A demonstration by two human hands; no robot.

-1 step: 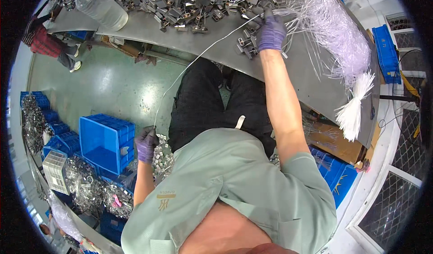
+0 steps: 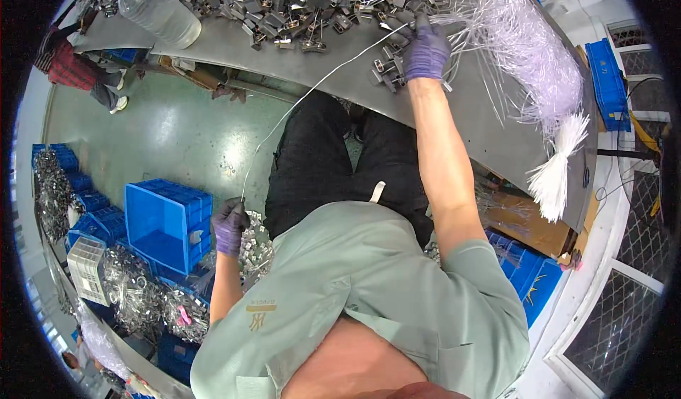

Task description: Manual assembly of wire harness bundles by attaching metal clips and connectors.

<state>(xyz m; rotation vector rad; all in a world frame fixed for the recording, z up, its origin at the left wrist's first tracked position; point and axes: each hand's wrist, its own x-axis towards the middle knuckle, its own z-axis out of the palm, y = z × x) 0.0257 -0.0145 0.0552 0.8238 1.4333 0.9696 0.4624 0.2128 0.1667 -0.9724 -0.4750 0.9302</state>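
Note:
A long thin white wire [image 2: 305, 96] runs from the table down to my left side with a gentle bend. My left hand [image 2: 230, 226], in a purple glove, is closed on its lower end, beside the blue crate. Over the table my right hand [image 2: 428, 51], gloved alike, has its fingers closed at the wire's upper end, near a small pale tip. What exactly sits between those fingertips is partly hidden. Small dark clip-like metal parts [image 2: 387, 71] lie just left of the right hand. A large heap of similar dark parts [image 2: 284, 5] spreads farther left and back.
A bundle of thin white and clear wires [image 2: 543, 73] lies at the table's right. At the back left lies a clear plastic bottle [image 2: 159, 12]. An open blue crate [image 2: 169, 222] and bags of metal parts [image 2: 131, 289] are at my left. Another person [image 2: 81, 69] stands far left.

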